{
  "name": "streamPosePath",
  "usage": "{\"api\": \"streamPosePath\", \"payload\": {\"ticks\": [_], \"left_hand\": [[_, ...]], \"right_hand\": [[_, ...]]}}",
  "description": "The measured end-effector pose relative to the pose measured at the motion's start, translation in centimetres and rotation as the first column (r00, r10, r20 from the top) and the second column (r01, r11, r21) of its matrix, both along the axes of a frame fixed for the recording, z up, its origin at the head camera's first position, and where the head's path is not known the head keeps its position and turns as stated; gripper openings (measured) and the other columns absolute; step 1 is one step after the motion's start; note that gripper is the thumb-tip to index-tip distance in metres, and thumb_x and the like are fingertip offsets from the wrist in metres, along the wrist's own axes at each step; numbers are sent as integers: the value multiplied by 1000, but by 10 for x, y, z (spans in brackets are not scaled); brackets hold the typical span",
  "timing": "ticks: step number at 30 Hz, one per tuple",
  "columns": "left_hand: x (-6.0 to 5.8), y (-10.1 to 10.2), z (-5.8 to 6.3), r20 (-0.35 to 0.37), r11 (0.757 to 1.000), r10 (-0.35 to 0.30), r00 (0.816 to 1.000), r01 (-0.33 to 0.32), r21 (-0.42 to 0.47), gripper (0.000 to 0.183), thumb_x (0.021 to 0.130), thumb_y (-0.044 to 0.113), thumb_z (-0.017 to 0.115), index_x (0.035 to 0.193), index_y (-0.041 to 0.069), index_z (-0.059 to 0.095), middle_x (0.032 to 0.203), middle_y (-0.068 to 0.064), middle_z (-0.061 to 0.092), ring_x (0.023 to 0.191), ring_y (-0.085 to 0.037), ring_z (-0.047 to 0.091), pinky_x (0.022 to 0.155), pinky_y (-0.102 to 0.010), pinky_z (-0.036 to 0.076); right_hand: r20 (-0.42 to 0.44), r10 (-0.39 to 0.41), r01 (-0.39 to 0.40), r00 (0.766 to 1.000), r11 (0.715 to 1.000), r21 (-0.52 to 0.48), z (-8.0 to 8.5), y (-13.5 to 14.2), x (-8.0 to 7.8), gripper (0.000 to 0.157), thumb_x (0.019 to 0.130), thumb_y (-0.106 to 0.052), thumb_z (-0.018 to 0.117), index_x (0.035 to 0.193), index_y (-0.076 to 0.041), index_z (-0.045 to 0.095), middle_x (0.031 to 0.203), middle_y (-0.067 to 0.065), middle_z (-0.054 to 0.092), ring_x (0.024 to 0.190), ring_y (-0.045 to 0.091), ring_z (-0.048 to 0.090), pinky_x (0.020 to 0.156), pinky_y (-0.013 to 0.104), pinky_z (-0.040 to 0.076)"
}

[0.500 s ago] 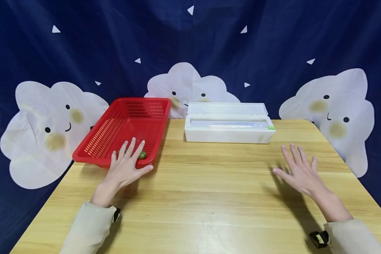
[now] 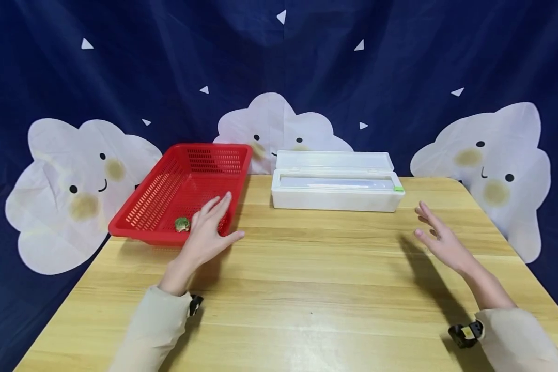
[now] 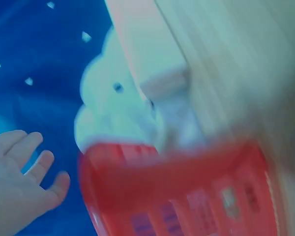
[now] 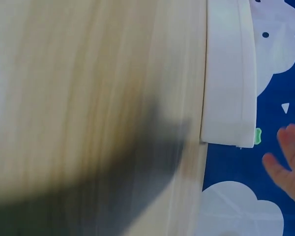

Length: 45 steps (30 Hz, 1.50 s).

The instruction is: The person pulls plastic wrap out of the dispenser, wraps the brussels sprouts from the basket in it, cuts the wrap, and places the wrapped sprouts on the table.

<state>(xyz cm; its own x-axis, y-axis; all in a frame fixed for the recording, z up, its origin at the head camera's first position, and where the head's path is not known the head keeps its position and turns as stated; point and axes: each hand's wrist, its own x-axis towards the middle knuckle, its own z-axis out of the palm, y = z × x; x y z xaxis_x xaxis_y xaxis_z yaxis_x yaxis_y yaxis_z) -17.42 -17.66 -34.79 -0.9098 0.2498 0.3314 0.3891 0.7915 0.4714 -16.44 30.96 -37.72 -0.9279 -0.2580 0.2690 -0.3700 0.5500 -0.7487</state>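
Left hand (image 2: 206, 236) shifted right, right hand (image 2: 448, 248) turned; both unclenched, empty.
Red rectangular plastic basket (image 2: 181, 195), left, seems light, stiff: grip its rim (image 2: 149, 235).

Bench (image 2: 316, 279): brightly lit, pale glare spreading toward its near edge.
Left hand (image 2: 204, 238): soft shadow, falling toward the bench's right edge.
Right hand (image 2: 448, 250): longer shadow, falling toward the left edge.
White box (image 2: 335, 200): thin glint inside.
Curtain (image 2: 400, 72): dark, shaded folds.
Red basket (image 3: 137, 189): smeared, washed out in the left wrist view.
Right wrist view: soft focus, broad dark shadow across the bench.
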Motion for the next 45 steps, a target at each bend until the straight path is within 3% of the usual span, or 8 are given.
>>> {"api": "streamPosePath", "payload": {"ticks": [5,9,14,16,20,26,36,45], "left_hand": [[-3,35,3,-87,946,-117,989,137,293,78,71,26,78,138,10,40,128,-18,49,118,-29,39,91,-52,36],[-12,58,1,-127,855,-196,972,233,464,71,71,25,78,132,7,47,126,-15,54,107,-32,47,83,-49,41],[-30,77,-3,-123,751,-263,957,283,596,70,72,35,76,130,6,49,110,-13,60,92,-20,47,78,-34,42],[-35,83,-2,-94,719,-277,956,271,639,63,76,24,74,129,3,49,110,-15,60,87,-12,43,75,-30,39],[-51,90,-7,-55,674,-300,952,252,694,58,74,-6,70,128,-3,48,127,-18,52,85,-10,42,68,-24,36],[-71,97,-10,9,683,-299,954,207,701,54,76,-7,67,126,-5,48,131,-16,48,84,-13,41,65,-21,30],[-123,102,-51,107,698,-129,986,14,716,50,76,7,72,123,2,56,126,-8,55,111,-24,47,87,-30,35],[-144,100,-61,58,788,-4,998,-33,614,47,72,9,76,117,5,61,121,-10,59,114,-30,45,104,-40,24]], "right_hand": [[-74,23,-34,997,988,-149,0,-2,-11,61,92,0,47,144,1,13,119,-14,50,103,-9,46,82,5,36],[-78,40,-60,996,960,-272,2,-5,-22,60,91,5,46,143,3,17,108,-19,55,96,-4,51,79,5,39],[-62,84,-103,995,882,-460,1,-10,-37,57,90,9,45,141,4,22,104,-12,61,91,-1,54,79,8,40],[-67,99,-119,993,852,-510,-2,-12,-45,55,89,10,46,140,3,27,100,-9,62,88,0,54,77,9,40],[-62,71,-93,996,857,-508,-6,-13,-57,51,88,8,50,136,3,36,89,-10,61,82,1,53,71,11,38],[-36,-6,-11,999,891,-454,-12,-9,-72,48,88,6,53,134,1,41,84,-12,57,79,-1,50,67,11,37],[-14,-112,104,994,959,-263,-18,2,-98,49,88,-3,57,131,9,38,76,-15,43,70,1,38,57,15,31],[8,-175,175,985,983,-50,-19,5,-113,53,88,-15,61,133,3,41,72,3,30,63,10,29,52,22,26]]}}
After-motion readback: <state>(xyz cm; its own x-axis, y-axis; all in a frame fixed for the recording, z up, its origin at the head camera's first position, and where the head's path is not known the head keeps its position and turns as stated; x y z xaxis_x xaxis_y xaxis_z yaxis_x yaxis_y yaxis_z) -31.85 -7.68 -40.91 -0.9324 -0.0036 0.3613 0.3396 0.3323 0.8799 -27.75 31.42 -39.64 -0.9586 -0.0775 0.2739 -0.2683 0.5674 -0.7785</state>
